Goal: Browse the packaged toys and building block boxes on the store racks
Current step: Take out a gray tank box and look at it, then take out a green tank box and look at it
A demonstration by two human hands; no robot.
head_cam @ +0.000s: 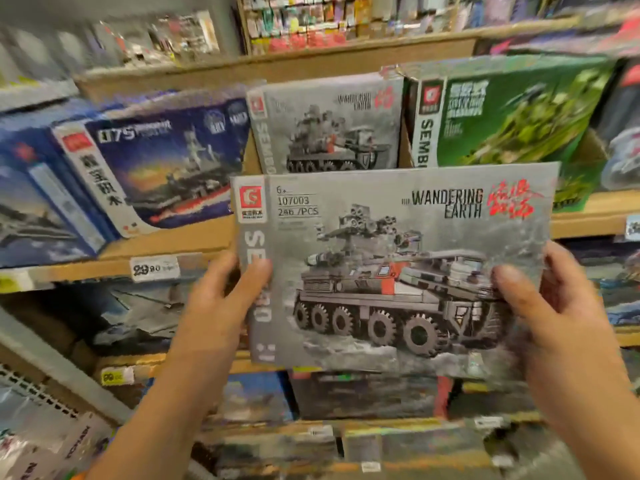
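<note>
I hold a grey building block box (398, 265) in front of the racks, its printed face toward me, showing a wheeled armoured vehicle and the words "Wandering Earth". My left hand (221, 299) grips its left edge, thumb on the front. My right hand (554, 306) grips the right edge, thumb on the front as well. Behind it on the shelf stands a second grey box of the same kind (329, 126).
A blue warship box (156, 168) leans on the shelf at the left, a green tank box (512, 112) stands at the right. The wooden shelf edge (173, 251) carries price tags. Lower shelves hold more boxes; small packaged items fill the racks at the top.
</note>
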